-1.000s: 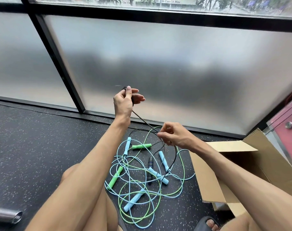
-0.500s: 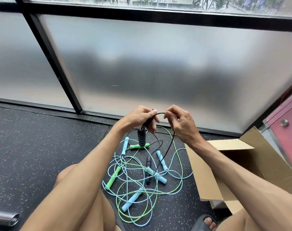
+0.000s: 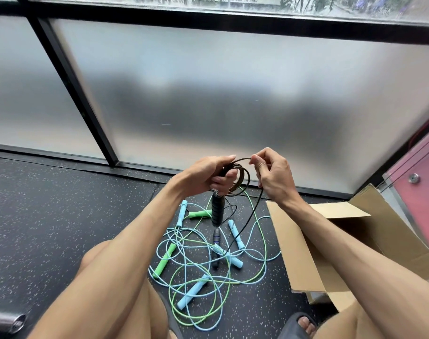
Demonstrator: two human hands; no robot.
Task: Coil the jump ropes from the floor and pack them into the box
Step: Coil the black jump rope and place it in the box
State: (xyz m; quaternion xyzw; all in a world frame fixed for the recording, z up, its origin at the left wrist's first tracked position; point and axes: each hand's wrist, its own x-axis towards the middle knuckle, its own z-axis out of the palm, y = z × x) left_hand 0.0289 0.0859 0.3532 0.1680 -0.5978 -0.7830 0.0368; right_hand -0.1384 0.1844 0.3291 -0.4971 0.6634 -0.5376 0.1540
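My left hand (image 3: 209,176) grips several small loops of the black jump rope (image 3: 240,178), and one black handle (image 3: 217,211) dangles below it. My right hand (image 3: 271,173) pinches the black cord just right of the coil; the cord runs down from there to the floor. A second black handle (image 3: 216,250) lies on the floor among tangled blue and green ropes (image 3: 198,272) with light blue and green handles. The open cardboard box (image 3: 304,250) stands to the right of the pile.
Frosted glass panels in a black frame close off the far side. A metal tube (image 3: 6,321) lies at the lower left on the dark speckled floor. A pink panel (image 3: 424,192) stands at the right. My knees and a sandalled foot (image 3: 299,325) are at the bottom.
My hands came together from apart, left lowering and right rising. More black loops have gathered in my left hand, and the black handle now hangs under it.
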